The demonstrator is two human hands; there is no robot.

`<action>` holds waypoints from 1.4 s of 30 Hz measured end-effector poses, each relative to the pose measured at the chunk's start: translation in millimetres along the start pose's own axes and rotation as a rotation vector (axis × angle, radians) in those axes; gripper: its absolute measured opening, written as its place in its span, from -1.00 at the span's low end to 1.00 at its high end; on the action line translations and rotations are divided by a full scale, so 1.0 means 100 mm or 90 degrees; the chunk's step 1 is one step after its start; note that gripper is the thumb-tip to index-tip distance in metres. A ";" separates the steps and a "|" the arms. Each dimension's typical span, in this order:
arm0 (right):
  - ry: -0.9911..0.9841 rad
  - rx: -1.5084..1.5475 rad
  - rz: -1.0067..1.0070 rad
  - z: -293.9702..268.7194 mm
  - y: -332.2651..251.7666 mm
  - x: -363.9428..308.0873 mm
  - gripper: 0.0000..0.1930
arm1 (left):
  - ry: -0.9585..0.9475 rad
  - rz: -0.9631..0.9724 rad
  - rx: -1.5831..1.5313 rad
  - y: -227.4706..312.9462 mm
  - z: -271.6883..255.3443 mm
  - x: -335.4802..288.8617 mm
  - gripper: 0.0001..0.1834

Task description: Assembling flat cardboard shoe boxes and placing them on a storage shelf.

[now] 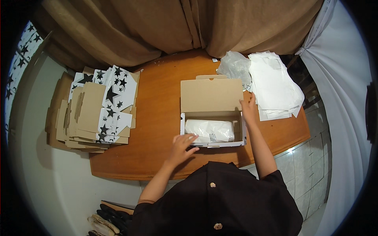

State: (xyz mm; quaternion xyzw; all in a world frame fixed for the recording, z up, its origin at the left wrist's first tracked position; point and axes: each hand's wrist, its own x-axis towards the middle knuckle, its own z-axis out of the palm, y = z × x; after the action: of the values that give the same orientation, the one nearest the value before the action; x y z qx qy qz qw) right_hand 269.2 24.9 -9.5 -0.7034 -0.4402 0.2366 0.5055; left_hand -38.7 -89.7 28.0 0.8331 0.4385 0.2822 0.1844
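An open cardboard box point(211, 96), brown inside with white outer walls, sits near the front of the table with its lid folded back. Inside lies a bundle point(210, 129) in white, slightly shiny wrapping, with a small silvery patch on its front; what it wraps is hidden. My left hand point(183, 148) is at the box's front left corner, fingers apart, the fingertips over the rim beside the bundle. By the back right corner, next to the lid, my right hand point(248, 108) has its fingers stretched out and holds nothing.
Flattened brown boxes and white ones with black stars point(98, 110) form a stack at the table's left. White paper sheets point(273, 84) lie at the back right, beside a crumpled clear plastic bag point(235, 67). Brown curtains point(165, 27) hang behind the table point(157, 106). Shoes point(104, 224) stand lower left.
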 end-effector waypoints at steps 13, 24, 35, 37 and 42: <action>-0.124 0.316 0.025 -0.21 -0.58 -0.26 -0.17 | 0.093 0.001 0.150 -0.33 0.64 -0.26 -0.52; -0.038 0.239 -0.046 -0.22 -0.62 -0.94 -0.07 | 0.142 -0.081 0.243 0.07 1.05 -0.11 -0.62; -0.023 0.059 -0.309 -0.23 0.05 -1.13 -0.24 | 0.180 0.068 0.290 -0.15 1.13 -0.40 -0.62; -0.052 -0.034 -0.364 -0.25 0.06 -1.18 -0.44 | 0.170 0.059 0.301 -0.19 1.15 -0.39 -0.57; -0.030 -0.013 -0.316 -0.23 0.06 -1.18 -0.52 | 0.138 -0.002 0.250 -0.30 1.19 -0.39 -0.47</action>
State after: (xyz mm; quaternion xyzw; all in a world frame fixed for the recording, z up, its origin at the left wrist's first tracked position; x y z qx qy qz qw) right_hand 229.6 -88.7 -19.4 -0.5730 -0.6133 0.1171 0.5309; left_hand 0.4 -112.9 -92.6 0.8171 0.5038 0.2788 -0.0286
